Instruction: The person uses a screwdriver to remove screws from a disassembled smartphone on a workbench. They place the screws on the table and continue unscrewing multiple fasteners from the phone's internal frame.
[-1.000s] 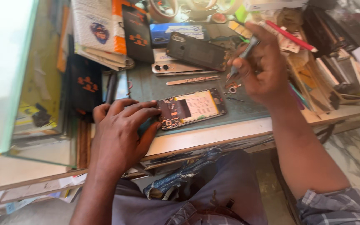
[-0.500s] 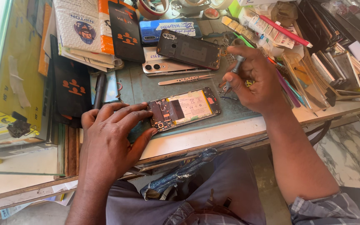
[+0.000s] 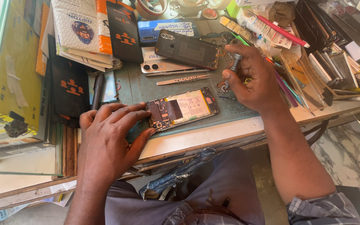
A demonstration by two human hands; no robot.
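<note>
An opened phone [image 3: 183,109], back cover off and its circuit board and pale battery showing, lies flat near the front edge of a grey-green worktop [image 3: 138,85]. Everything else is placed from this phone. The left hand [image 3: 111,135] rests palm down at the phone's left end, fingers [image 3: 123,111] spread and lightly curled, their tips touching that end of the phone and pinning it without gripping it. The right hand [image 3: 253,81] sits just beyond the phone's right end, fingers closed around a small screwdriver [image 3: 232,68] with a silver handle, its tip pointing down toward the worktop close to the phone's far right corner. Just behind the phone lies a thin metal pry tool [image 3: 184,79]. Farther back are a white phone back [image 3: 167,66] with camera holes and a dark phone [image 3: 187,49] lying face down. To the left of the phone, black packets [image 3: 69,89] with orange marks lean against stacked boxes.
</note>
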